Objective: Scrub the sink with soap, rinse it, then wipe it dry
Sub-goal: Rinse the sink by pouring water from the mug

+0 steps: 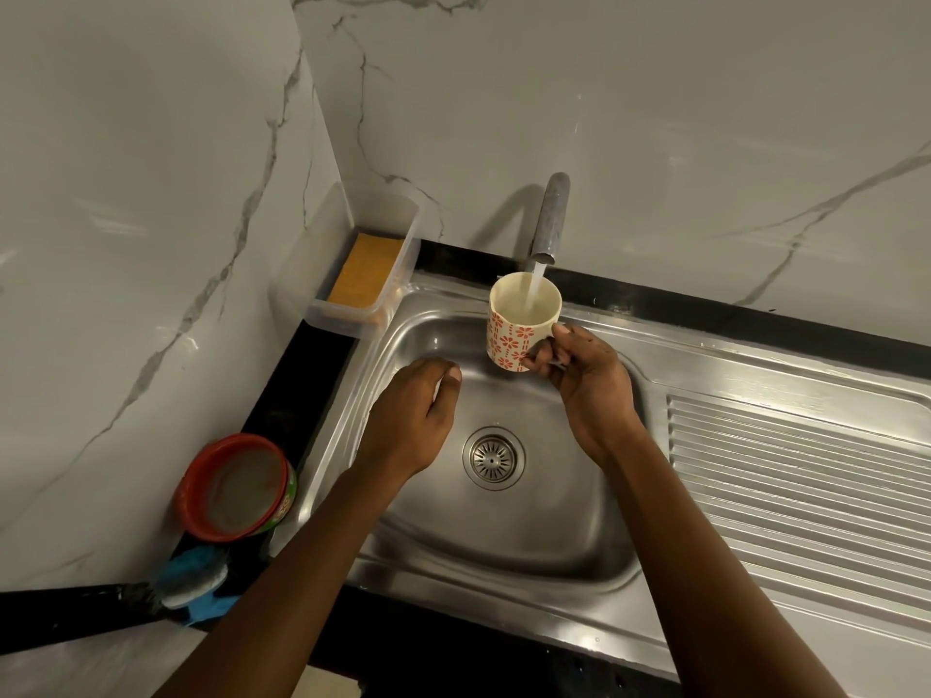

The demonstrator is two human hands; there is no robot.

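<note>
We judged the rinse step to be in hand. Our right hand point(589, 390) was clamped on the handle side of a patterned mug point(521, 324), holding it upright under the tap point(551, 219). A stream of water point(535, 284) ran from the spout into the mug, which appeared partly filled. Our left hand point(418, 420) held nothing; it hovered loosely curled above the left part of the sink point(504, 536), well apart from the mug.

The sink lay directly beneath both hands, its drain point(492, 458) between the two wrists and its ribbed draining board point(796, 476) to the right. No suds were visible on the steel.

The next move, as we judged it, called for tipping the filled mug over the sink walls so that the water swept toward the drain. A soap tub point(234, 488) stood on the table at the left, with a blue scrubbing pad point(196, 581) just beside it and a sponge in a clear tray point(365, 272) at the back corner.
</note>
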